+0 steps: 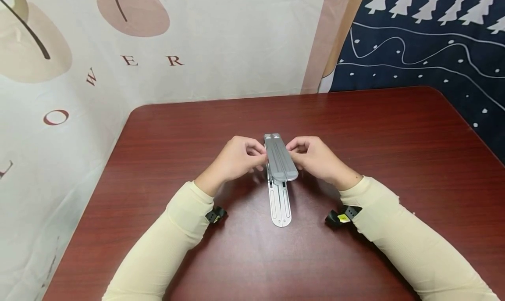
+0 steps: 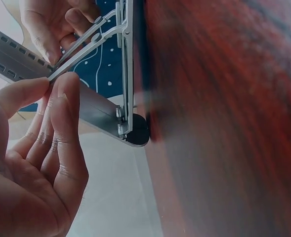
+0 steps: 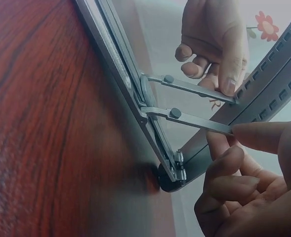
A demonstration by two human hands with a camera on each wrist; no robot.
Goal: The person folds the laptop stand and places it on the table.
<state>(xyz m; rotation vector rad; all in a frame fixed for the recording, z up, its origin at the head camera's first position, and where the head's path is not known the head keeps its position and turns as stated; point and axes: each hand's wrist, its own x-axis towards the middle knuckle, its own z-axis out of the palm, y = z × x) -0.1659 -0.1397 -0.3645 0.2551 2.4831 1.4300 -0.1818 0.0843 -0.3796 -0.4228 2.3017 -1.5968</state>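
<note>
A silver folding laptop stand point(image 1: 281, 160) stands partly unfolded mid-table. Its slotted upper part point(image 3: 273, 74) tilts up from the hinged far end, while the base point(image 1: 280, 211) lies along the tabletop. Two thin support struts point(image 3: 197, 121) join the base to the underside of the raised part. On the left side, my left hand point(image 1: 238, 158) pinches one strut between thumb and forefinger near its upper end. Opposite it, my right hand point(image 1: 317, 158) pinches the other strut the same way. In the head view the raised part hides the struts.
The dark red wooden table point(image 1: 177, 125) has rounded back corners. Behind it hang a pale printed cloth point(image 1: 236, 42) and a navy cloth point(image 1: 414, 46) with white trees. Black camera straps point(image 1: 216, 214) sit on both wrists.
</note>
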